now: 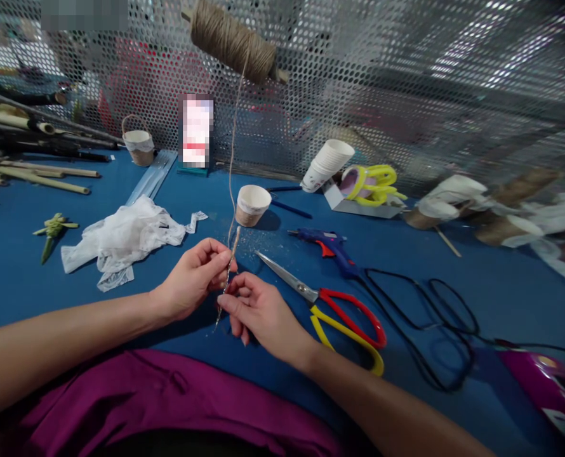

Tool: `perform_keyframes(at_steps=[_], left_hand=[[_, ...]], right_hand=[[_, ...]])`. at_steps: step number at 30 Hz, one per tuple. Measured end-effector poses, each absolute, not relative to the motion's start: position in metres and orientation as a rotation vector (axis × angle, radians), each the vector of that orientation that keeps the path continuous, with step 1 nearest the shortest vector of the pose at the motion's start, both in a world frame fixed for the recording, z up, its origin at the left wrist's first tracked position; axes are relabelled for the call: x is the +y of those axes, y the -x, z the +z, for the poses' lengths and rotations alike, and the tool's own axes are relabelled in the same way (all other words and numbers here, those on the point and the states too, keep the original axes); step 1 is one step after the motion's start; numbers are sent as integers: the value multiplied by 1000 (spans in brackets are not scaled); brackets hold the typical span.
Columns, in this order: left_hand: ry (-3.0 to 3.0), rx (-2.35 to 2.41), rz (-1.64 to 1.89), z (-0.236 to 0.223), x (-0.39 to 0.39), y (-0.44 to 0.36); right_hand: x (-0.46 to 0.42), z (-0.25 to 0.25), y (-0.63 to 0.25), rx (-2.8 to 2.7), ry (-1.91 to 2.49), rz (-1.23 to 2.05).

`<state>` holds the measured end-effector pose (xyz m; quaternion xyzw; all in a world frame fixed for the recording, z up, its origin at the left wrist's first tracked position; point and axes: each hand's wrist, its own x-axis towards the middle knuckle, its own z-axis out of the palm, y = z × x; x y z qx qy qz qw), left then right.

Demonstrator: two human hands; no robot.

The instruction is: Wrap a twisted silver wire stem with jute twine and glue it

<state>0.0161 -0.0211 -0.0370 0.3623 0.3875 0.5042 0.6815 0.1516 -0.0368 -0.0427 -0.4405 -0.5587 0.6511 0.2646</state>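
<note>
Between thumb and fingers, my left hand point(199, 273) pinches a thin stem wound with twine point(236, 240), held slanting upright over the table. Just below, my right hand point(256, 308) is closed on the stem's lower part, whose thin tip pokes out underneath. A strand of jute twine point(233, 146) runs from the stem up to a big spool point(232, 41) on a rod at the mesh. Right behind my hands stands a small paper cup point(252, 204) wrapped in twine, with a white lace band below its rim.
Scissors point(306, 292) with red and yellow handles lie right of my hands, beside a blue glue gun point(327, 244) with a looping black cord. White lace point(120, 238) is heaped left. Behind stand a handled cup point(138, 147), a phone point(195, 133) and stacked paper cups point(327, 165).
</note>
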Motion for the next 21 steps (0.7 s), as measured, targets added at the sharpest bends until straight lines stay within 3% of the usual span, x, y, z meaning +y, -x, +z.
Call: perform_keyframes(at_steps=[5,11,21], left_hand=[[-840,847,1095,-41,-24,-20],[-999,917,1109,-41,-21,-16],[-1097,1038,1122,-39,-14,-8]], right_hand=[[-37,-44,-149,-1461,1192,1739],[-36,-44,-154,-1582,1227,1445],[-33,-37,-158,-1522,1194,1654]])
